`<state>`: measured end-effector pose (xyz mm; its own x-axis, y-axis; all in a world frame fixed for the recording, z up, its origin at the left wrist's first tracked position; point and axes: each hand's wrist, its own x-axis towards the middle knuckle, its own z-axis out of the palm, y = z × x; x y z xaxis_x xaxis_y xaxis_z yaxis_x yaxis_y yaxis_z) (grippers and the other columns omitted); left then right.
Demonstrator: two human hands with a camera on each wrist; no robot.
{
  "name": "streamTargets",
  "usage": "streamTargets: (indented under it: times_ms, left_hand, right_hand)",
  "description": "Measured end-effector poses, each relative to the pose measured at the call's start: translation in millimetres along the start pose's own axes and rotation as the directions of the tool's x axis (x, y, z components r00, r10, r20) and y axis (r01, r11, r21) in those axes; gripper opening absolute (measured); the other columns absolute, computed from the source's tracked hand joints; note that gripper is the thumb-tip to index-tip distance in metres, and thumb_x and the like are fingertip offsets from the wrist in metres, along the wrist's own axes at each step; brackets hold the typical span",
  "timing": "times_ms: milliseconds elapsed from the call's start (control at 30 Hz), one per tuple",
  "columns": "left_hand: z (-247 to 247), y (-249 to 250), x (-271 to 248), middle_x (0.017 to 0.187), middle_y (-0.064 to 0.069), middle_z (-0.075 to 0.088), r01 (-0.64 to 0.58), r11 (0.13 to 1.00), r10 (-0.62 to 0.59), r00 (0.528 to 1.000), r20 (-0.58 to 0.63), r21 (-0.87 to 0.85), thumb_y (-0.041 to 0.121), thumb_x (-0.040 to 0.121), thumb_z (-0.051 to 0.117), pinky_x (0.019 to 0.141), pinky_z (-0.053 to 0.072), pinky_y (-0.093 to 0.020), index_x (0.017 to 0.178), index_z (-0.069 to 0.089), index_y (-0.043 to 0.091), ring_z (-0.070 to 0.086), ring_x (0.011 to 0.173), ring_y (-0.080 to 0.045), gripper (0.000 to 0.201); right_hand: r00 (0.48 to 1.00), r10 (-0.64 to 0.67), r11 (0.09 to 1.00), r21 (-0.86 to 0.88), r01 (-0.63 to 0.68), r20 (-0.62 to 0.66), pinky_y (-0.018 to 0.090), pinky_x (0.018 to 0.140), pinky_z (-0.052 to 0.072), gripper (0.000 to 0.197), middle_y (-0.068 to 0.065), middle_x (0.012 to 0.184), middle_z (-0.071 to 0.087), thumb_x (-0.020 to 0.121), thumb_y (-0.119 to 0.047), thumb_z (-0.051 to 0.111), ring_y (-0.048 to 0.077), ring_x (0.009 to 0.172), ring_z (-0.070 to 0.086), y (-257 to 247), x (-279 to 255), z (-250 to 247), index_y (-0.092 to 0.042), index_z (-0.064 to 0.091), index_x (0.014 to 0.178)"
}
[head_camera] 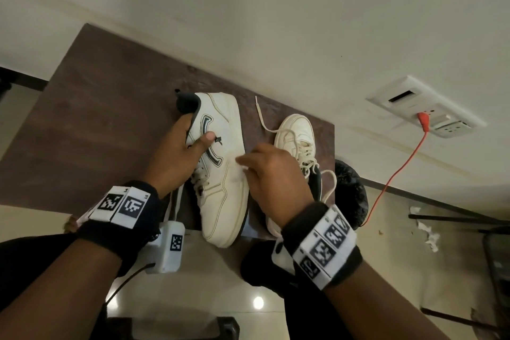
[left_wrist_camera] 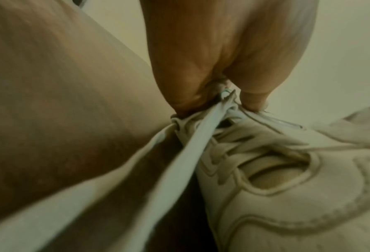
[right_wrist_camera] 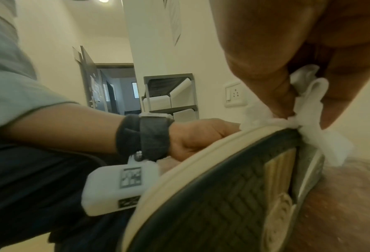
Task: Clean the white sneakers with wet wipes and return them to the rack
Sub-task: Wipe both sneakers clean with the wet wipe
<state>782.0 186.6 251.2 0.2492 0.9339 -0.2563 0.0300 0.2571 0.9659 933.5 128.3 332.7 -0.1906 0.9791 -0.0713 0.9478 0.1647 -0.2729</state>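
A white sneaker with a dark side logo lies tilted on its side on the brown table, toe towards me. My left hand grips it at the collar, thumb across the logo and fingers inside by the laces. My right hand pinches a crumpled white wet wipe and presses it on the sneaker's sole edge. The second white sneaker stands upright on the table to the right, laces loose.
A black bin bag sits off the table's right corner. An orange cable runs from a wall socket. Crumpled white wipes lie on the floor at right. A shoe rack stands by the far wall.
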Motion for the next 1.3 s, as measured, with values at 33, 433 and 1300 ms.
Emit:
streamTargets:
  times_ms: [33,433,1300]
  left_hand:
    - [-0.4,-0.4,-0.6,0.107,0.021,0.063,-0.006,1.0,0.006,1.0,0.008,0.017,0.025,0.094,0.054,0.076,0.048,-0.018,0.122,0.051,0.032,0.061,0.096,0.005,0.029]
    - [-5.0,-1.7,2.9,0.098,0.016,0.067,0.013,1.0,-0.014,0.999,-0.034,-0.017,0.021,0.09,0.061,0.072,0.049,-0.017,0.108,0.056,0.026,0.065,0.086,0.005,0.019]
    - [6.0,3.3,-4.9,0.114,0.004,0.068,-0.031,0.999,0.029,0.992,0.122,0.015,0.009,0.09,0.059,0.088,0.056,-0.038,0.124,0.052,0.026,0.066,0.1,-0.007,0.039]
  right_hand:
    - [1.0,0.02,1.0,-0.015,-0.02,-0.002,0.026,0.064,0.044,0.025,0.01,0.084,0.068,0.074,0.006,0.066,0.026,0.073,0.064,1.3,12.1,1.7,-0.006,0.074,0.095]
    - [0.998,-0.056,0.998,-0.029,0.057,0.025,0.027,0.062,0.048,0.026,0.008,0.084,0.068,0.071,0.004,0.063,0.026,0.074,0.065,-3.5,-6.6,-2.1,-0.007,0.074,0.091]
    - [0.936,-0.124,0.965,-0.179,0.19,0.329,0.038,0.052,0.051,0.023,0.006,0.083,0.061,0.066,0.004,0.066,0.025,0.071,0.054,-17.4,-34.1,2.6,-0.009,0.071,0.084]
